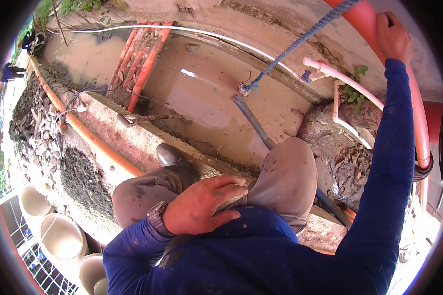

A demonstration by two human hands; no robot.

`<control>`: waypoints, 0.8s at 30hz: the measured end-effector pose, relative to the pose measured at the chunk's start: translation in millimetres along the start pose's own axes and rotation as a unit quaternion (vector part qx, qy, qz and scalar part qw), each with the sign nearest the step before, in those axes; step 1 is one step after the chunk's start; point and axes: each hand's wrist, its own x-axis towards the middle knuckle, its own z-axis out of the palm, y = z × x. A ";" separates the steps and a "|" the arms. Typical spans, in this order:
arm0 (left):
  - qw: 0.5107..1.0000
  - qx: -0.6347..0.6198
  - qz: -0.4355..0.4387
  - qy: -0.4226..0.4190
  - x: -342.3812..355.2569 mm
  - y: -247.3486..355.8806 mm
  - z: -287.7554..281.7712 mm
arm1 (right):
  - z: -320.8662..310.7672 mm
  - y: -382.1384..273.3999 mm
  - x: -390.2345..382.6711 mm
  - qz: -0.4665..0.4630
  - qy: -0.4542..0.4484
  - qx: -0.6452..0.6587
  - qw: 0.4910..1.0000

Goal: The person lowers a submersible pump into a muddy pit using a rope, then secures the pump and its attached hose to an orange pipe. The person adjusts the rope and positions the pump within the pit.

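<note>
My left hand (202, 204) hovers over my lap, holding nothing I can see. Its fingers are stretched and the thumb stands apart. Raised at the upper right, my right hand (395, 40) is curled beside a thick orange pipe (412, 91) along the wall. Whether it grips anything there is hidden. A blue rope (302, 38) slants down to a knot at the upper end of a dark grey pipe or bar (251, 120), above muddy water. That bar passes behind my right knee, and a similar dark length (332, 206) shows beyond it.
Muddy water (192, 83) fills the trench before me, crossed by several orange pipes (150, 61). White pipes (349, 81) run along its right side. Another orange pipe (91, 135) lies on the left bank near rubble (37, 123). Concrete cylinders (61, 236) stand lower left; people (12, 73) are far left.
</note>
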 end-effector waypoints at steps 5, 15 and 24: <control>1.000 0.002 0.005 0.004 -0.4 -0.8 1.5 | 3.0 4.1 2.7 0.003 0.011 -0.001 1.000; 1.000 0.005 0.012 0.006 -4.1 -3.2 0.0 | 4.5 4.3 5.5 -0.014 -0.004 0.007 1.000; 1.000 0.013 0.012 -0.001 -5.5 -1.7 -2.6 | 13.6 12.9 13.0 -0.015 0.009 -0.024 1.000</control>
